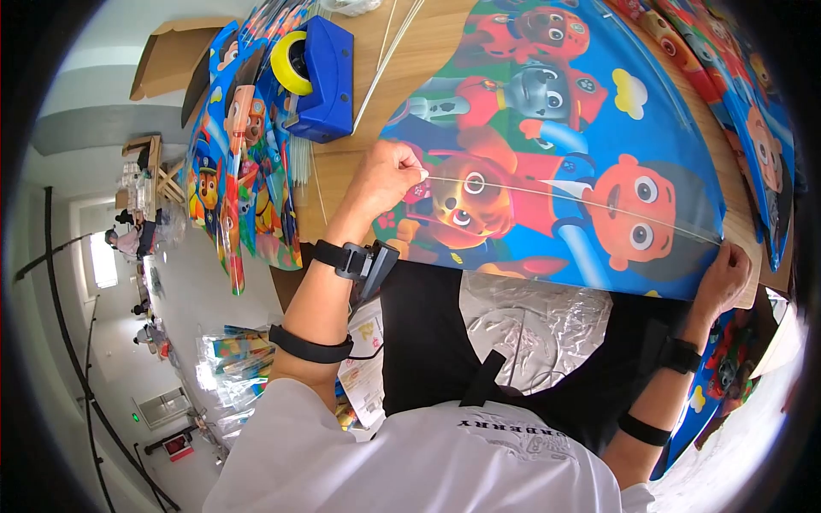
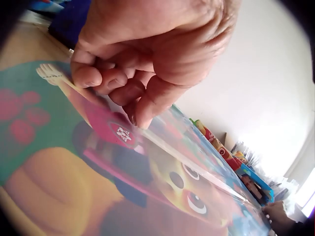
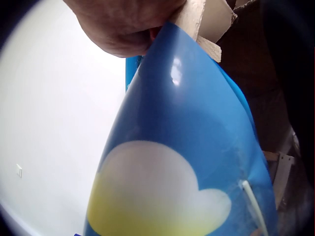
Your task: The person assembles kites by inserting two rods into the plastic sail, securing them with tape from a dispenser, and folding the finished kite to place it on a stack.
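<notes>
A large blue sheet [image 1: 684, 128] printed with cartoon characters lies across the table in front of me. A thin pale rod [image 1: 505, 185] runs over it from left to right, between my two hands. My left hand [image 1: 385, 175] pinches the rod's near end between thumb and fingers, close over the sheet's left part, as the left wrist view also shows. At the sheet's right corner, my right hand [image 1: 727, 274] grips the tip where the rod's other end reaches. Its fingertips are mostly hidden in the right wrist view, where the sheet's blue tip [image 3: 182, 98] meets the hand.
A blue tape dispenser [image 1: 329, 81] with yellow tape stands at the table's upper left, beside loose thin rods [image 1: 376, 73]. Printed sheets [image 1: 248, 154] hang in a bundle at left; more [image 1: 761, 137] lie at right. Clear plastic wrap [image 1: 547, 312] is below the table edge.
</notes>
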### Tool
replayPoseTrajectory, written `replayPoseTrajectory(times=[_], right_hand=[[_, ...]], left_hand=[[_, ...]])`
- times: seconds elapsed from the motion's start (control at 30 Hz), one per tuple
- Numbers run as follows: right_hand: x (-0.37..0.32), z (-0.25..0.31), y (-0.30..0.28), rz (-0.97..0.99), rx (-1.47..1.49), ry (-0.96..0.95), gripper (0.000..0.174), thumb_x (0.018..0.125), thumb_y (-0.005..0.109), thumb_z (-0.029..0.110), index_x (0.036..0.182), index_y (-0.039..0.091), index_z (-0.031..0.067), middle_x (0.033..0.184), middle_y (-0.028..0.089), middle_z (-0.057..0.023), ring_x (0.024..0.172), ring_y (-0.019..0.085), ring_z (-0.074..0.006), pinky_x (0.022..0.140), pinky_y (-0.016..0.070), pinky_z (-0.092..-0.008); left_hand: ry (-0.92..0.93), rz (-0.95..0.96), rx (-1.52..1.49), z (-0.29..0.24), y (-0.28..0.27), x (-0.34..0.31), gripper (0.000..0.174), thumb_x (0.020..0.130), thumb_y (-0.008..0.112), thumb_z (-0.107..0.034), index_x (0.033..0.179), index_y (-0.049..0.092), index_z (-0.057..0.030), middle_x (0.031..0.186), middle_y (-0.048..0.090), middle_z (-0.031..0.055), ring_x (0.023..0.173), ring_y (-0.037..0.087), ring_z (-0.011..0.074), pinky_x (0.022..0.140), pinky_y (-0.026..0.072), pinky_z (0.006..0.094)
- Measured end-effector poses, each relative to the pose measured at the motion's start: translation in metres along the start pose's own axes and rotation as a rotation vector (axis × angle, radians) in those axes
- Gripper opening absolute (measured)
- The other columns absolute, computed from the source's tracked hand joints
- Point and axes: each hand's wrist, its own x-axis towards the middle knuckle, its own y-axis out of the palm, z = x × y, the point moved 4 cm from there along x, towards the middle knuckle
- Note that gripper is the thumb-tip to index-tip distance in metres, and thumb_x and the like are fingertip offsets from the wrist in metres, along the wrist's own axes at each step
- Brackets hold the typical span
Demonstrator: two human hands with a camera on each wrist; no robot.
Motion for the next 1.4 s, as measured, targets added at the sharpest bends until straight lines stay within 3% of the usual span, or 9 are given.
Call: replayPoseTrajectory(times=[0.3,0.5,0.6,0.7,0.73,0.77,0.8,1.07,1.4], right_hand=[[0.001,-0.005,0.004,-0.005,0.014,-0.004,0.025,0.084,0.059,0.024,0.088,0.064,-0.0001,0.088,0.061,-0.0125,0.082,0.058,-0.0271,0.075,0.044,-0.036],[-0.003,0.012,-0.006,-0.017,0.078,0.023,0.017,0.081,0.061,0.019,0.082,0.063,0.0018,0.084,0.059,-0.012,0.081,0.056,-0.029,0.074,0.0432,-0.0378],[-0.005,0.025,-0.013,-0.047,0.065,0.026,0.016,0.079,0.06,0.018,0.078,0.062,0.0019,0.082,0.058,-0.0122,0.081,0.055,-0.0297,0.073,0.0429,-0.0387],[-0.006,0.027,-0.014,-0.102,0.091,-0.006,0.013,0.078,0.06,0.016,0.075,0.06,0.003,0.083,0.058,-0.0118,0.082,0.055,-0.0312,0.074,0.0423,-0.0408],[-0.006,0.026,-0.014,-0.105,0.084,-0.03,0.012,0.078,0.059,0.015,0.076,0.06,0.003,0.084,0.058,-0.0122,0.084,0.054,-0.0315,0.076,0.0419,-0.0408],[-0.007,0.028,-0.016,-0.111,0.076,-0.026,0.012,0.077,0.059,0.015,0.077,0.06,0.0028,0.085,0.057,-0.0125,0.085,0.054,-0.0316,0.076,0.0417,-0.0408],[-0.007,0.03,-0.017,-0.114,0.072,-0.023,0.012,0.077,0.059,0.015,0.077,0.06,0.0026,0.086,0.057,-0.0129,0.086,0.053,-0.0317,0.077,0.0415,-0.0408],[-0.009,0.033,-0.021,-0.178,0.134,-0.01,0.011,0.072,0.065,0.011,0.074,0.058,0.0028,0.083,0.056,-0.013,0.084,0.052,-0.033,0.076,0.041,-0.0415],[-0.008,0.02,-0.033,-0.134,0.531,0.201,0.005,0.069,0.066,0.004,0.071,0.062,0.0024,0.081,0.059,-0.0084,0.077,0.056,-0.0257,0.07,0.0445,-0.0331]], left_hand=[[0.032,-0.006,0.072,0.001,0.003,0.0,0.01,0.076,0.067,-0.002,0.068,0.06,0.0015,0.066,0.063,0.0059,0.061,0.058,0.0089,0.054,0.045,0.0236],[-0.124,-0.165,0.001,0.029,-0.011,0.003,0.029,0.06,0.08,-0.012,0.063,0.053,-0.0006,0.056,0.055,0.0073,0.054,0.052,0.013,0.049,0.0428,0.0307],[-0.087,-0.183,0.068,0.031,-0.016,0.001,0.022,0.066,0.075,-0.009,0.072,0.056,-0.0002,0.067,0.059,0.0106,0.061,0.057,0.0183,0.056,0.0465,0.0325],[0.322,-0.547,0.375,-0.011,0.007,-0.029,0.018,0.077,0.063,-0.002,0.093,0.056,-0.0004,0.093,0.059,0.0103,0.077,0.058,0.0163,0.06,0.0482,0.0294],[0.288,-0.378,0.243,-0.025,0.026,-0.035,0.036,0.083,0.057,-0.007,0.118,0.049,-0.0017,0.118,0.051,0.0164,0.101,0.055,0.027,0.084,0.0464,0.038],[0.513,-0.366,0.533,-0.057,0.046,-0.049,0.052,0.083,0.059,-0.016,0.129,0.041,-0.0024,0.131,0.042,0.0207,0.12,0.043,0.0343,0.103,0.0299,0.0442],[0.487,-0.251,0.48,-0.069,0.066,-0.054,0.064,0.082,0.06,-0.024,0.136,0.032,-0.0022,0.141,0.032,0.0214,0.132,0.026,0.036,0.109,0.0189,0.0458],[0.618,0.003,0.539,-0.161,0.162,-0.054,0.085,0.08,0.06,-0.042,0.142,0.018,-0.0006,0.147,0.019,0.0209,0.137,0.015,0.0339,0.109,0.0119,0.0514],[1.056,0.145,0.396,-0.276,0.257,-0.035,0.087,0.073,0.065,-0.047,0.135,0.033,0.0029,0.144,0.027,0.019,0.137,0.019,0.0289,0.108,0.0131,0.0558]])
